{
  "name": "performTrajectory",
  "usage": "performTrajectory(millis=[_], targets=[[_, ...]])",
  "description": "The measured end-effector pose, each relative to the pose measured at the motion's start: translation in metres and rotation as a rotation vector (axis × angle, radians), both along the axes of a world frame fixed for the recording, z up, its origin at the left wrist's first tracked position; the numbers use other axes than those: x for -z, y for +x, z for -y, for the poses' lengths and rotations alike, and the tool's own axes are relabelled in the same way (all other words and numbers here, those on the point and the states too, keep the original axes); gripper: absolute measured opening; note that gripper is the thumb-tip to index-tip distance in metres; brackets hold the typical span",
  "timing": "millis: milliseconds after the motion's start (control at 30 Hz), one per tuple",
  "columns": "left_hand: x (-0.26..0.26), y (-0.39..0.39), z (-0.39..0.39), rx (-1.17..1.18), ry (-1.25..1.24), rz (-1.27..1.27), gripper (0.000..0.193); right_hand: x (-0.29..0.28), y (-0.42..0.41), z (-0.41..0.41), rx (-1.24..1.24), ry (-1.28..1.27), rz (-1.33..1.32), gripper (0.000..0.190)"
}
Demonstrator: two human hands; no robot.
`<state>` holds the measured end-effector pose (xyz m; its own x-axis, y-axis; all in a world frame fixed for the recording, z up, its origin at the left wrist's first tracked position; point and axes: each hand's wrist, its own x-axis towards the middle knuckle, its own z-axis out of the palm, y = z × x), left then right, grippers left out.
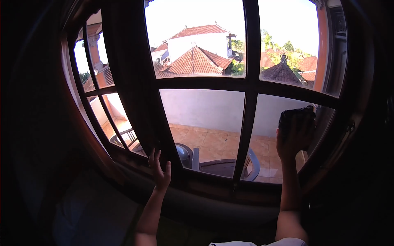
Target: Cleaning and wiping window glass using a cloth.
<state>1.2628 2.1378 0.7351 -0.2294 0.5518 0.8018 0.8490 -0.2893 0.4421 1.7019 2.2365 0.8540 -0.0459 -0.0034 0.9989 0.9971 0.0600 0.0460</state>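
My right hand [289, 143] presses a bunched dark cloth [304, 111] against the lower right glass pane [267, 115] of a wooden window. Most of the cloth is in shadow, so the fingers over it show only faintly. My left hand [160, 172] is raised with its fingers apart and holds nothing. It is nearest to the dark wooden window frame [138, 101], left of the lower middle pane [203, 106]. Whether its fingertips touch the wood, I cannot tell.
Wooden bars [252, 84] divide the glass. A narrower window section [107, 101] stands at the left. Beyond the glass are a tiled balcony floor [212, 144], a chair [252, 166], a low white wall and tiled roofs [197, 61]. A window sill [215, 192] runs below.
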Motion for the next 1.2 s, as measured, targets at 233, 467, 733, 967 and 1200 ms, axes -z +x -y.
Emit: performTrajectory(millis=[233, 467, 733, 967, 1200], targets=[[-0.033, 0.014, -0.065, -0.367, 0.131, -0.240, 0.071, 0.072, 0.019, 0.003, -0.027, -0.079, 0.121, 0.064], [-0.010, -0.008, -0.090, -0.593, -0.011, -0.442, 0.064, 0.073, 0.025, 0.012, -0.090, -0.015, 0.086, 0.069], [0.023, -0.027, -0.116, -0.580, 0.157, -0.525, 0.050, 0.078, 0.023, 0.011, -0.137, -0.027, 0.146, 0.070], [0.018, -0.025, -0.116, -0.551, 0.132, -0.541, 0.050, 0.079, 0.023, 0.011, -0.088, -0.056, 0.136, 0.071], [0.023, -0.024, -0.115, -0.488, 0.109, -0.513, 0.051, 0.088, 0.023, 0.008, 0.059, -0.087, 0.096, 0.073]])
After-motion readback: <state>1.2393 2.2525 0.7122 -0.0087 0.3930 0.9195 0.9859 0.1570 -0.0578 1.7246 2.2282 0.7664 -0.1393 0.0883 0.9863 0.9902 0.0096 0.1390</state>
